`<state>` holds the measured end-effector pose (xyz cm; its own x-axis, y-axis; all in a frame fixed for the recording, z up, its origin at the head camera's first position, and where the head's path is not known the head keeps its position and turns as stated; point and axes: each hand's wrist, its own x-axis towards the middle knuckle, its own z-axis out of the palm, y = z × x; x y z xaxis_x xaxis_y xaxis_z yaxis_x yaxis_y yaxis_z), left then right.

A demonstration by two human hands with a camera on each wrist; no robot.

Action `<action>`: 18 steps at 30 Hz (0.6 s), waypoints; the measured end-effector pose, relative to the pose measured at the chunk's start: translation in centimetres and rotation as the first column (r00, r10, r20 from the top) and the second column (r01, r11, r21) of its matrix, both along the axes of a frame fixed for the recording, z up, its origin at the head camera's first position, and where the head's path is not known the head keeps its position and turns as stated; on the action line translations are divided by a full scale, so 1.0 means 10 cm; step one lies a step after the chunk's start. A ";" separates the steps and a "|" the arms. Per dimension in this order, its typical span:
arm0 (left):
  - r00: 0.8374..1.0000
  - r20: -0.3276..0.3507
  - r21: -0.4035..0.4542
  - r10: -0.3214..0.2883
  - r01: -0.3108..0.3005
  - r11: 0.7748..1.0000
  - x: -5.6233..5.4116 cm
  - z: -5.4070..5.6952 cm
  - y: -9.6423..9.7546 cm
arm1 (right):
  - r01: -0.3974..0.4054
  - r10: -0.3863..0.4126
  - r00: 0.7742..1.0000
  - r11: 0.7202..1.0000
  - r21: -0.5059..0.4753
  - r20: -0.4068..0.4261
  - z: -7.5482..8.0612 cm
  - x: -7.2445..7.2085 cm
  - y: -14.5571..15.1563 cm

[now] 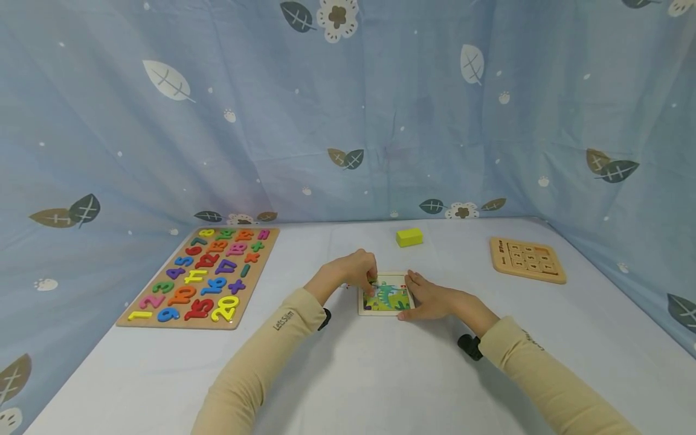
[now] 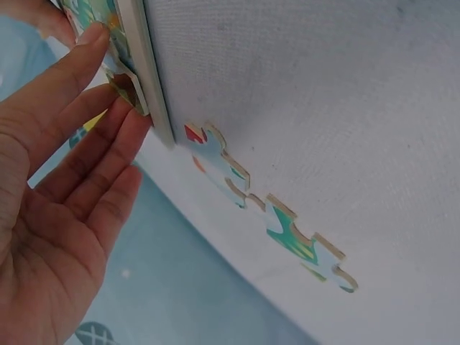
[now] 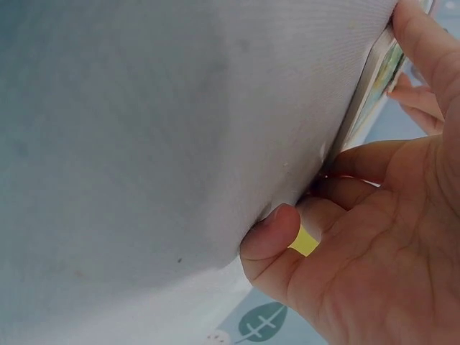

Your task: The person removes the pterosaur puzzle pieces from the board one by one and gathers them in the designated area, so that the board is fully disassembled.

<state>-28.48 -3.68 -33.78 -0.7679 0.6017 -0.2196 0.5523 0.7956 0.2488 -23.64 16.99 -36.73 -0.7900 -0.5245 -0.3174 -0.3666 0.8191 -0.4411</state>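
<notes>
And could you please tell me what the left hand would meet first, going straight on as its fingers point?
The left hand would likely meet the rectangular, pale-framed dinosaur jigsaw puzzle first, though depth is unclear.

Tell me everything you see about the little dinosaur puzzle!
The dinosaur puzzle is a flat rectangle with a pale, wood-looking rim. Its picture shows a blue-green dinosaur among yellow-green ground and plants. It lies flat on the white table. The right hand touches its right edge, and the left hand pinches a piece at its left side. Loose pieces lie off its left edge.
</notes>
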 end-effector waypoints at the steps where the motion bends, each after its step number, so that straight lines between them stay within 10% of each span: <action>1: 1.000 -0.003 0.002 -0.004 0.004 1.000 0.00 0.00 0.00 | 0.000 0.000 1.000 1.000 0.000 -0.001 0.00 0.00 0.00; 18: 1.000 -0.020 0.048 -0.013 0.014 0.999 0.01 0.08 -0.19 | 0.000 0.000 1.000 1.000 -0.009 -0.007 0.00 0.01 0.00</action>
